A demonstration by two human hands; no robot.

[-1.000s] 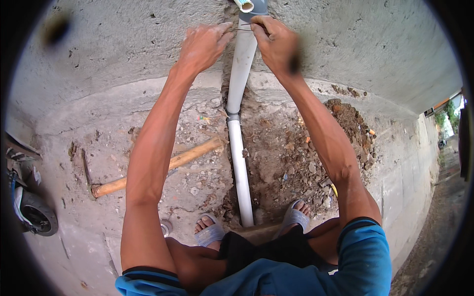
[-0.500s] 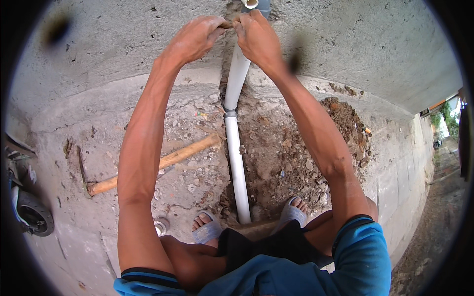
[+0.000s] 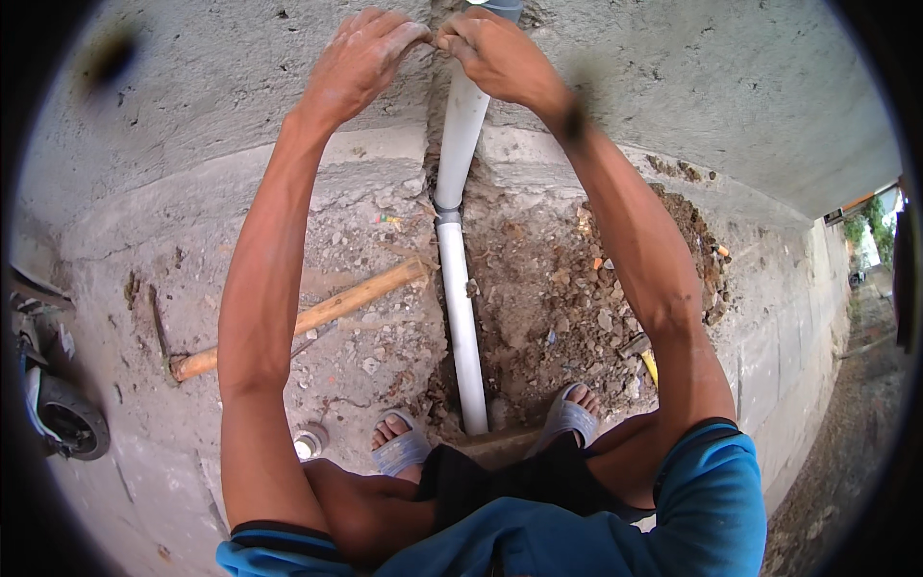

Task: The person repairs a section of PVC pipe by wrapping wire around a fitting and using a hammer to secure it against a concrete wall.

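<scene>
My left hand (image 3: 363, 65) and my right hand (image 3: 504, 60) are raised to the wall, fingertips pinched and nearly meeting at the upright groove. Whatever sits between the fingers is too small to make out. My right hand is in front of the upper white pipe (image 3: 463, 135), partly covering it. Above it shows a grey fitting (image 3: 507, 9), cut off by the top of the view. Lower down, a grey coupling (image 3: 448, 216) joins this pipe to another white pipe (image 3: 463, 327), which runs along a dug trench toward my feet.
On the left lies a digging tool with a wooden handle (image 3: 312, 315). A small can (image 3: 311, 441) stands by my left foot. Soil and rubble (image 3: 690, 226) are heaped on the right, and a yellow-handled tool (image 3: 650, 366) shows beside my right forearm. A motorbike wheel (image 3: 72, 419) is far left.
Both hands have shifted slightly up and to the left in the view, still pinched close together. More of the upper pipe and the yellow-handled tool now show.
</scene>
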